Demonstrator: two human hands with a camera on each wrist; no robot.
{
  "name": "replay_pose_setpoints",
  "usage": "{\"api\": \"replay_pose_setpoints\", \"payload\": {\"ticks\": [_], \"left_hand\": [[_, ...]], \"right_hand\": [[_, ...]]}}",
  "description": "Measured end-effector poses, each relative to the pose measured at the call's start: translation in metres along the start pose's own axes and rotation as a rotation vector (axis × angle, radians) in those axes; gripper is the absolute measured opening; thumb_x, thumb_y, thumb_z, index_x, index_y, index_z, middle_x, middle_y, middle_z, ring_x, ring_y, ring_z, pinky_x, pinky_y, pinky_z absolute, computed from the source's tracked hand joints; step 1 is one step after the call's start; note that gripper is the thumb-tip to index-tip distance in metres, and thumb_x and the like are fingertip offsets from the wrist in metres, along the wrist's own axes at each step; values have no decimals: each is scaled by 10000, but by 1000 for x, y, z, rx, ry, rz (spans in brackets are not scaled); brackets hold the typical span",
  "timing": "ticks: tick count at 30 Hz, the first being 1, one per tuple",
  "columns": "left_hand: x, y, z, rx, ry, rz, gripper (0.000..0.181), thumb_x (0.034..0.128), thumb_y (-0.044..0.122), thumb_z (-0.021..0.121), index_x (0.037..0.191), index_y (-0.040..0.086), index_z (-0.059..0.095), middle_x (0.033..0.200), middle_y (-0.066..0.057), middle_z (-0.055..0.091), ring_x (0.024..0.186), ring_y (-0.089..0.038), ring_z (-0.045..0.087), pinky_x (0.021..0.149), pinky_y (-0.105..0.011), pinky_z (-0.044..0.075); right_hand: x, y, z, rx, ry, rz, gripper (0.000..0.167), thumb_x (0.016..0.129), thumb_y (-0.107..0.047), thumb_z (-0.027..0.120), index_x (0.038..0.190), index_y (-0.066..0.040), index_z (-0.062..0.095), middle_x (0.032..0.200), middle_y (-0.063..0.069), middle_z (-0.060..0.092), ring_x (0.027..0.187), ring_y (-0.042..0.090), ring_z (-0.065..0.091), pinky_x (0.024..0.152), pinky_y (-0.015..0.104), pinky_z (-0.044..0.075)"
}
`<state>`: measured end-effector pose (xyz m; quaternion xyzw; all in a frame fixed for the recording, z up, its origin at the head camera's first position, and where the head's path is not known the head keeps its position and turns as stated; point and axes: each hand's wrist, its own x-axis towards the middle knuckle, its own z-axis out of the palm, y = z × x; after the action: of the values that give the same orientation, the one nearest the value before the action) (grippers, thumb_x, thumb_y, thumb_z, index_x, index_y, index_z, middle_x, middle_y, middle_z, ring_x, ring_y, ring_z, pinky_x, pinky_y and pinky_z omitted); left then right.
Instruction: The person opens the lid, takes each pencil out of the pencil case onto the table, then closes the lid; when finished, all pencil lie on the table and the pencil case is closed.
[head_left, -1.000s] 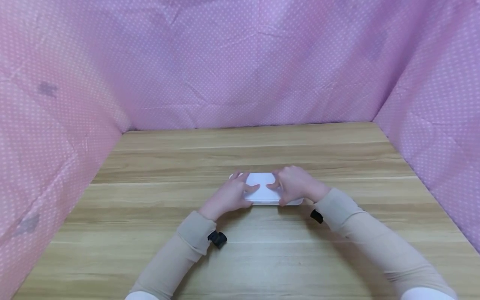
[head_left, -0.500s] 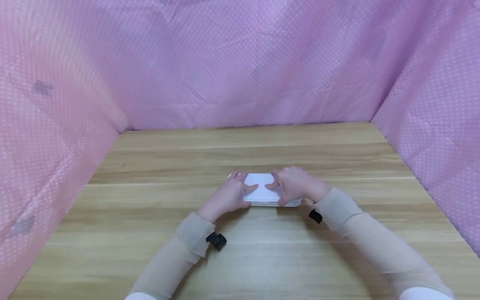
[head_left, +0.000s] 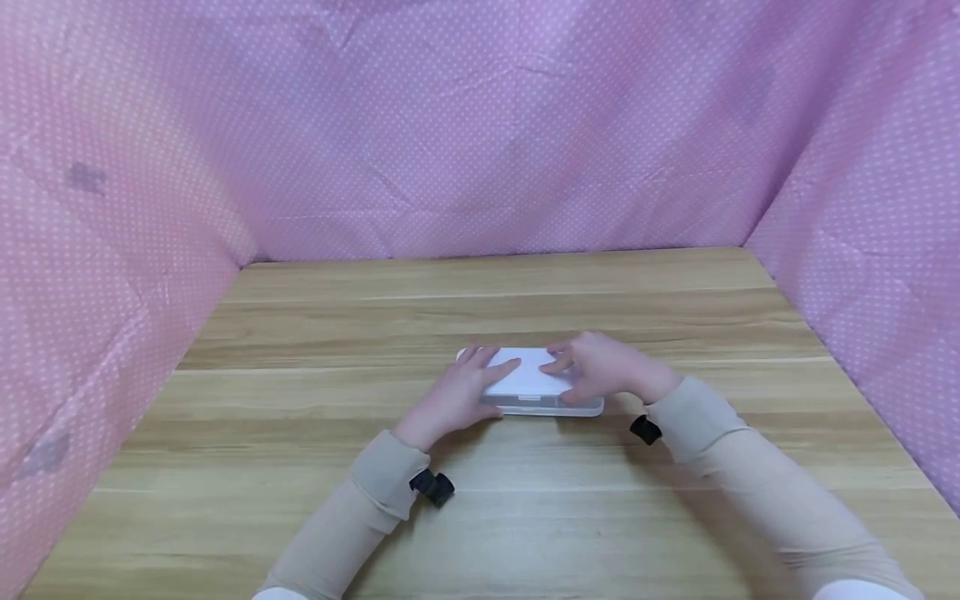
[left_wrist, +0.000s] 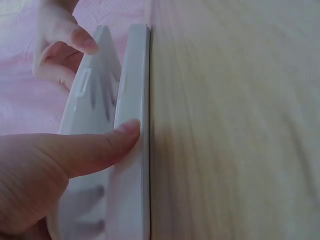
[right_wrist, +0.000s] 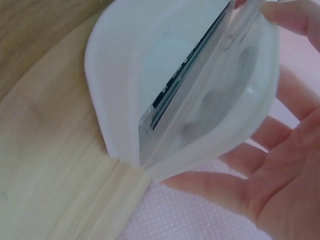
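A white, partly see-through pencil case (head_left: 551, 410) lies on the table, its hinged lid (head_left: 521, 382) raised part-way along the front. My left hand (head_left: 453, 396) holds the case's left end. In the left wrist view, its thumb (left_wrist: 102, 152) presses the front wall of the base (left_wrist: 132, 75). My right hand (head_left: 607, 367) grips the right part of the lid, with its thumb at the front edge and fingers spread over the outside. Through the gap in the right wrist view, slim dark sticks with pale lettering, like pencils (right_wrist: 185, 70), show inside; the rest is hidden.
A wood-grain table (head_left: 525, 517) stretches around the case on all sides. Pink dotted cloth (head_left: 465, 150) hangs behind it and along both sides. Black wrist cameras (head_left: 432, 487) sit under both cuffs.
The lid's front edge has come up from the base, showing a gap. My right hand has shifted slightly right and up with it, while my left hand stays at the left end.
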<state>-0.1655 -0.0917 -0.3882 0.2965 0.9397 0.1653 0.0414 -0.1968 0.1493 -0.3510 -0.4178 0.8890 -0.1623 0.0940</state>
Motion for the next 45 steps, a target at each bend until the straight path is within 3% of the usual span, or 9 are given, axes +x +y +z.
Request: {"api": "replay_pose_setpoints", "payload": {"ticks": [2, 5, 14, 20, 23, 30, 34, 38, 45], "left_hand": [[0, 0, -1, -22, 0, -7, 740, 763, 238, 795, 1419, 214, 452, 1488, -182, 350, 1370, -441, 285, 1074, -568, 307], [-1, -2, -2, -38, 13, -4, 725, 764, 239, 793, 1410, 210, 466, 1479, -183, 369, 1368, -415, 309, 1093, -550, 288], [-2, -6, -9, 106, 196, 48, 741, 674, 268, 852, 1336, 149, 540, 1330, -136, 539, 1236, -341, 488, 1036, -604, 321], [-1, 2, -13, 300, 212, 38, 991, 633, 368, 856, 1471, 265, 337, 1462, -178, 356, 1384, -390, 279, 1087, -637, 200], [-1, 2, -11, 327, 226, 24, 1079, 613, 394, 864, 1498, 302, 254, 1524, -230, 182, 1422, -405, 162, 1104, -644, 132], [-1, -2, -7, 273, 204, -58, 1163, 606, 448, 858, 1524, 286, 163, 1565, -217, -71, 1441, -416, 9, 1148, -572, 84], [-2, -3, -8, 250, 176, -90, 1166, 615, 464, 850, 1528, 269, 151, 1564, -220, -107, 1444, -411, -20, 1157, -544, 99], [-4, -5, -8, 212, 163, -107, 1147, 627, 466, 844, 1527, 250, 166, 1562, -228, -115, 1444, -416, -13, 1157, -541, 107], [-5, -11, -5, 164, 165, -135, 1116, 620, 483, 842, 1515, 219, 231, 1564, -245, -49, 1439, -427, 17, 1154, -541, 132]], "right_hand": [[-2, 2, -1, 20, 1, -13, 412, 738, -172, 765, 1127, -56, 694, 1241, 253, 591, 821, 195, 661, 782, 348, 533], [-4, 4, -2, 51, 9, -35, 389, 770, -153, 746, 1141, -50, 687, 1236, 236, 601, 1041, 307, 642, 857, 405, 514], [-9, 13, -12, 134, 40, -125, 320, 885, -72, 630, 1192, 15, 637, 1180, 176, 651, 1114, 315, 608, 933, 448, 488], [-7, 15, -19, 186, 88, -92, 276, 923, -44, 572, 1188, -2, 635, 1160, 136, 665, 1083, 270, 624, 909, 421, 509], [-5, 19, -20, 223, 146, -68, 253, 931, -31, 555, 1167, 10, 635, 1120, 153, 677, 1028, 272, 644, 862, 422, 531], [4, 34, -19, 317, 329, 115, 238, 929, -66, 582, 1146, 9, 645, 1074, 165, 680, 986, 274, 636, 891, 445, 512], [6, 42, -17, 372, 442, 259, 239, 918, -97, 611, 1130, 3, 653, 1032, 165, 678, 937, 262, 612, 859, 435, 503], [5, 49, -15, 383, 528, 332, 238, 919, -89, 607, 1128, 17, 654, 1077, 191, 674, 960, 294, 610, 821, 418, 495], [2, 62, -11, 480, 602, 483, 226, 930, -87, 591, 1110, 31, 660, 1100, 221, 653, 950, 308, 611, 804, 416, 550]]}}
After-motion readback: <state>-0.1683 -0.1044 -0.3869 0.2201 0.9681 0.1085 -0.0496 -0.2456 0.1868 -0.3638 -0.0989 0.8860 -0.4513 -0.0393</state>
